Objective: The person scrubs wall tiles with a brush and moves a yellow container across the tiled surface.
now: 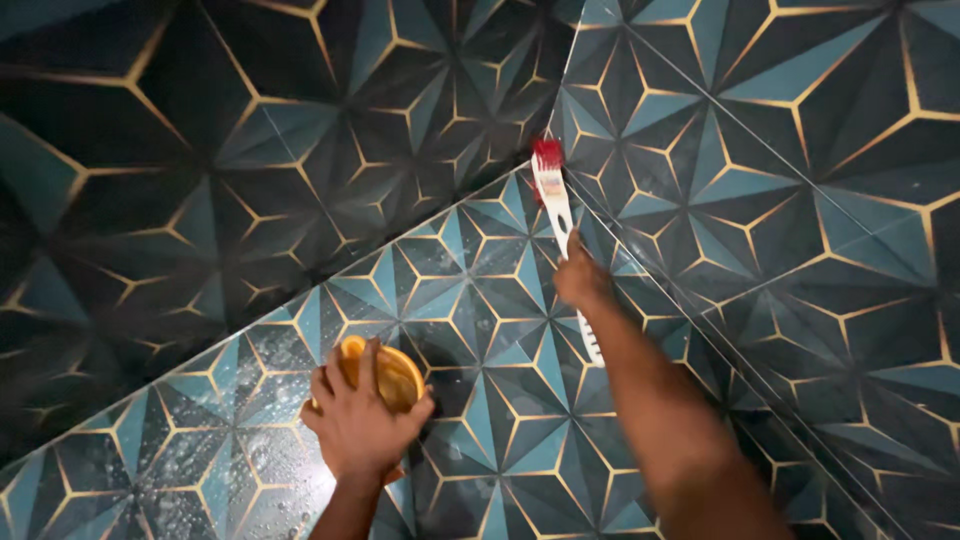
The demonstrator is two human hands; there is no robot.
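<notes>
My right hand [580, 275] grips the white handle of a brush [556, 215] whose red bristles touch the seam where two sheets of blue geometric wallpaper meet. The handle's lower end sticks out behind my wrist. My left hand [357, 420] presses an orange round sponge or pad [396, 375] flat against the lit, wet-looking wallpaper strip [480, 300], lower left of the brush.
The whole surface is dark blue and teal wallpaper with gold lines. The left part [200, 150] lies in shadow, the right part [800, 200] is lighter. Droplets or bubbles show on the strip at the lower left [200, 470].
</notes>
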